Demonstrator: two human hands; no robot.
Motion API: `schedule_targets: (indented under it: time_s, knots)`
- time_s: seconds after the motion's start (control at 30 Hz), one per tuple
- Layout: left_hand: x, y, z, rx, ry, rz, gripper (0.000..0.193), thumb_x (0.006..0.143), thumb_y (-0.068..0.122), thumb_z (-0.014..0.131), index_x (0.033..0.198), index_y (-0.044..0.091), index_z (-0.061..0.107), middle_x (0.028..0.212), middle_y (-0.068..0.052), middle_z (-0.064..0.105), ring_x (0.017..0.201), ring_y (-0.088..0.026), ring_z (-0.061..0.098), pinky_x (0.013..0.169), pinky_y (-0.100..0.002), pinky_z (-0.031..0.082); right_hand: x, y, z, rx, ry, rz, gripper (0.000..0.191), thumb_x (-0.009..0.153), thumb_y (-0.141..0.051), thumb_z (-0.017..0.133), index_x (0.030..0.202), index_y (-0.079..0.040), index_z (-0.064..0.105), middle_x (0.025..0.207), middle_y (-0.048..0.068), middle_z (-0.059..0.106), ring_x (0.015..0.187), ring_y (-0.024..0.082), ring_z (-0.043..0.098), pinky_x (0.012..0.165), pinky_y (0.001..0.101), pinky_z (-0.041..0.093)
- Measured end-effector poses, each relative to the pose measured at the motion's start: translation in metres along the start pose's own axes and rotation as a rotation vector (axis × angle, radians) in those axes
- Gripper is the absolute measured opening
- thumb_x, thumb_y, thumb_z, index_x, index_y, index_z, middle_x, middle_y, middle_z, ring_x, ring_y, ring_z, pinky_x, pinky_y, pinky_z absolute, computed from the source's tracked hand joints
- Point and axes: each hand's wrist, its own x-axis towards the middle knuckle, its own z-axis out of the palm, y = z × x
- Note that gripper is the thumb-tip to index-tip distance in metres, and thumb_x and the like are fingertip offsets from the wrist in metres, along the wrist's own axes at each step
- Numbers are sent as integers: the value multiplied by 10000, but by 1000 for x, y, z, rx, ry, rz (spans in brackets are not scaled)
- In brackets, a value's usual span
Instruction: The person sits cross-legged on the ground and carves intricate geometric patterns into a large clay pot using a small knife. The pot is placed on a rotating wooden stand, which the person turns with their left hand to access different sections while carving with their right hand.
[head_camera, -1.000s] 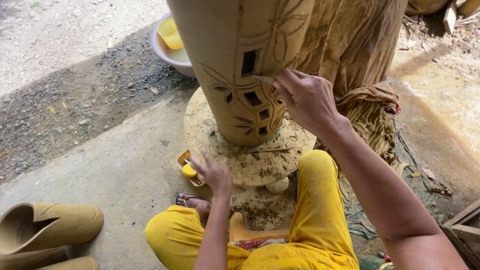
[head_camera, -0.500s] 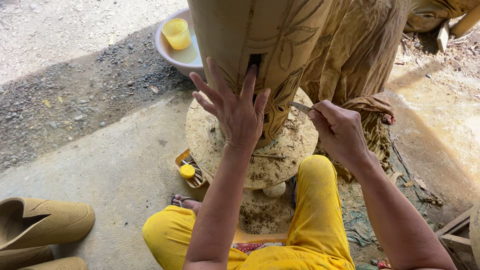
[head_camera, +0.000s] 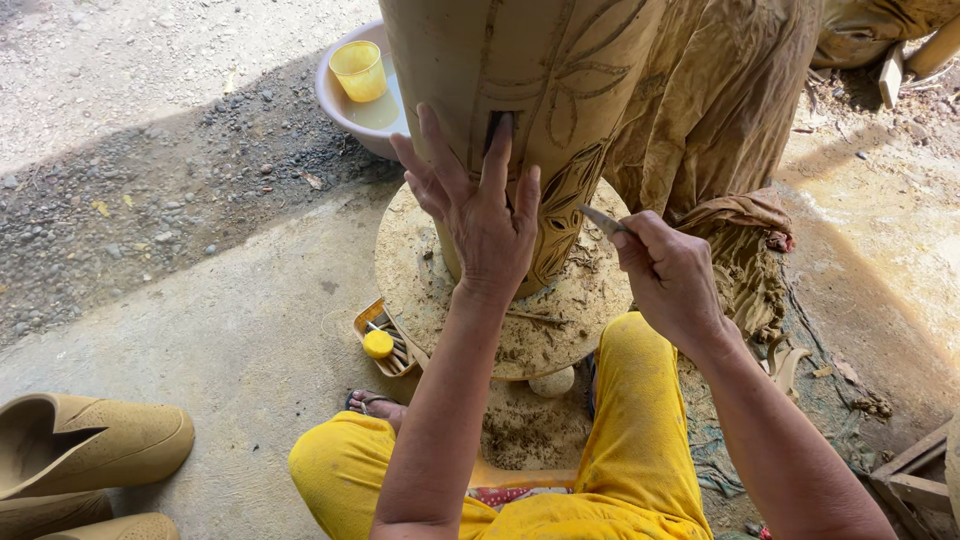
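A tall tan clay vase (head_camera: 560, 90) with carved leaf patterns and cut-out openings stands on a round clay-caked turntable (head_camera: 420, 280). My left hand (head_camera: 480, 215) lies flat on the vase wall, fingers spread and pointing up, a fingertip at a dark cut-out. My right hand (head_camera: 670, 275) is just right of the vase base and grips a thin carving tool (head_camera: 600, 220), its blade pointing at the carved lower wall. My legs in yellow trousers (head_camera: 630, 450) sit either side of the turntable.
A pale basin (head_camera: 345, 105) of muddy water with a yellow cup (head_camera: 358, 70) stands behind the vase. A small tray of tools (head_camera: 385, 338) with a yellow lid lies left of the turntable. Clay pieces (head_camera: 85, 445) sit bottom left. Muddy cloth (head_camera: 730, 120) hangs at right.
My left hand rose from the tool tray to the vase wall and now rests flat there. My right hand drew back from the vase and dropped lower right, holding the tool.
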Motion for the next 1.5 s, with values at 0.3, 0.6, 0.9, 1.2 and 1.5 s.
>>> schedule_targets:
  time_s: [0.3, 0.6, 0.9, 1.2, 1.5]
  knots:
    - [-2, -1, 5, -183, -11, -44, 439, 1084, 401, 608, 1510, 303, 561, 1726, -243, 94, 1619, -475, 137, 1295, -643, 257, 13, -28, 17, -58, 97, -102, 127, 1117, -103, 542, 1003, -49, 561, 635, 23, 620, 451, 80, 577, 353, 259, 438]
    - [-7, 11, 17, -61, 75, -119, 420, 1060, 416, 623, 1474, 366, 583, 1713, -198, 177, 1571, -435, 267, 1240, -609, 323, 40, -69, 28, -309, 262, -280, 124, 1120, -67, 596, 1002, -32, 580, 586, 21, 558, 433, 87, 524, 355, 262, 381]
    - [-11, 14, 17, 25, 40, -75, 438, 1055, 385, 610, 1490, 365, 561, 1683, -220, 164, 1511, -449, 268, 1149, -617, 349, 66, -84, 31, -492, 283, -214, 209, 1085, -93, 654, 890, -66, 586, 523, 6, 512, 389, 111, 513, 365, 291, 379]
    - [-27, 5, 30, 81, 59, 39, 457, 1132, 319, 622, 1563, 398, 495, 1713, -179, 142, 1537, -426, 260, 1172, -607, 351, 76, -78, 20, -676, 237, -201, 179, 1054, -88, 700, 900, -61, 614, 541, 0, 532, 432, 124, 548, 413, 288, 428]
    - [-23, 7, 42, 28, 92, 19, 501, 1077, 360, 685, 1510, 502, 475, 1704, -152, 117, 1572, -555, 143, 1216, -843, 237, 81, -61, 10, -720, 197, -216, 250, 1063, -55, 692, 834, -68, 592, 582, 5, 553, 484, 108, 570, 439, 277, 451]
